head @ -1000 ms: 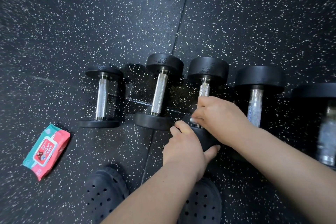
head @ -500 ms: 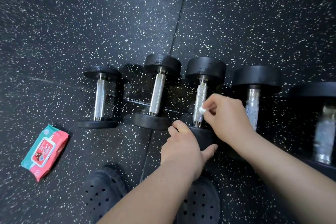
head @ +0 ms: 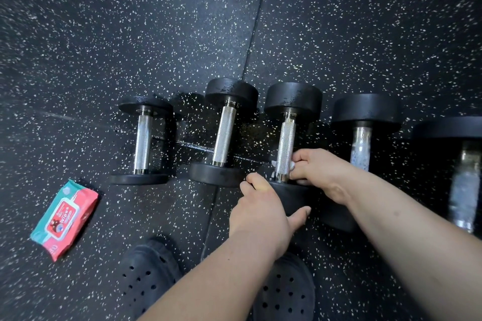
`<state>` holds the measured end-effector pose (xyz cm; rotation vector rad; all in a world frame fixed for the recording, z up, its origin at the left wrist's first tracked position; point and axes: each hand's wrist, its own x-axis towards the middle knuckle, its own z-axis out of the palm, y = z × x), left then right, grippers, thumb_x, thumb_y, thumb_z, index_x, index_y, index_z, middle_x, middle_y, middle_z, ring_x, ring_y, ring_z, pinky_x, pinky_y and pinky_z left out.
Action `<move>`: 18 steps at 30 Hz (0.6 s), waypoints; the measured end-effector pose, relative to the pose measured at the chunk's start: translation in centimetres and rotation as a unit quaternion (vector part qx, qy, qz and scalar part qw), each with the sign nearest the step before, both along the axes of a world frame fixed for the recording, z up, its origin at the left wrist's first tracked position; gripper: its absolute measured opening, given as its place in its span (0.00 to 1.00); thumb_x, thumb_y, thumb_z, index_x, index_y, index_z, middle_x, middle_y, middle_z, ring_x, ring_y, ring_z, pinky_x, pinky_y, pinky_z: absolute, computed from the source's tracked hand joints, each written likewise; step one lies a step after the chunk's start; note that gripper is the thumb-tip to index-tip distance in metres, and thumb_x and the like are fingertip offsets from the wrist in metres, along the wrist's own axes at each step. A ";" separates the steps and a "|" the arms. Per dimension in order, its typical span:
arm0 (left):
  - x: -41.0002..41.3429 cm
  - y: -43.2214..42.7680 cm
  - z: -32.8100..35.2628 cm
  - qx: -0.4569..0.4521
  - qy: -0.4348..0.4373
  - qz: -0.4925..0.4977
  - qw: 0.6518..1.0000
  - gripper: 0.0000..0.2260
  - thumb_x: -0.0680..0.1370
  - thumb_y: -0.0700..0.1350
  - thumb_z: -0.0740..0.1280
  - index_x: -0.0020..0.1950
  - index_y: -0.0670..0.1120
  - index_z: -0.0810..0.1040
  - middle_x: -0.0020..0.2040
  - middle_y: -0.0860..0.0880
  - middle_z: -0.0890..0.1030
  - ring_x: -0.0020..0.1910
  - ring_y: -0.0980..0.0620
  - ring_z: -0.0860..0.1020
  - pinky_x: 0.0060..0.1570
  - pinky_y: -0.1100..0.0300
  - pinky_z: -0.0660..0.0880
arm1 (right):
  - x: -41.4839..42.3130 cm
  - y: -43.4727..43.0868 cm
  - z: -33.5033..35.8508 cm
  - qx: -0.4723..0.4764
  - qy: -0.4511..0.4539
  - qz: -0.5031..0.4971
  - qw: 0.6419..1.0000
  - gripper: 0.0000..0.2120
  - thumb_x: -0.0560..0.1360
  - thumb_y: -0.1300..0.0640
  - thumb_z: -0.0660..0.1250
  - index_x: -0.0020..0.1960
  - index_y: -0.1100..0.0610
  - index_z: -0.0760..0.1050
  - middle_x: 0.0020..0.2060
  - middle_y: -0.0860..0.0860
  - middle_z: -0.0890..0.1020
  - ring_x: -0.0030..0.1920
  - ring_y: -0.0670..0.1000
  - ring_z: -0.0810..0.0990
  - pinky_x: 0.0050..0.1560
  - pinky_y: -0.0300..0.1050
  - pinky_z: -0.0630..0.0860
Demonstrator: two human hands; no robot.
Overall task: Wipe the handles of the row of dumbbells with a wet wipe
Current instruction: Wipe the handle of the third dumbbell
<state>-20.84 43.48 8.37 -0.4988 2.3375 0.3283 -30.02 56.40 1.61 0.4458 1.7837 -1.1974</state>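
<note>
Head view: right hand (head: 317, 173) pinching a white wet wipe (head: 291, 165) against the lower handle of the third dumbbell (head: 286, 148); left hand (head: 263, 206) clasped over its near weight. Five dumbbells in a row on the speckled floor (head: 130, 34). Wipes pack (head: 64, 219) far left.

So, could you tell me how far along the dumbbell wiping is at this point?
Done is uncertain: the two right-hand handles look wet or filmy, possibly wiped. In hand: the right hand presses a white wipe against the third dumbbell's handle near its lower end, while the left hand steadies its near head. Left: apparently the two dry-looking handles on the left.
</note>
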 end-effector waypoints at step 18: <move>-0.7 -0.6 1.1 0.006 -0.052 0.012 0.999 0.55 0.69 0.79 0.66 0.79 0.41 0.54 0.71 0.43 0.72 0.64 0.41 0.79 0.50 0.49 0.74 | -0.5 -0.7 6.3 0.091 0.177 0.085 0.976 0.07 0.67 0.49 0.83 0.41 0.48 0.87 0.36 0.45 0.88 0.45 0.50 0.87 0.54 0.50 0.83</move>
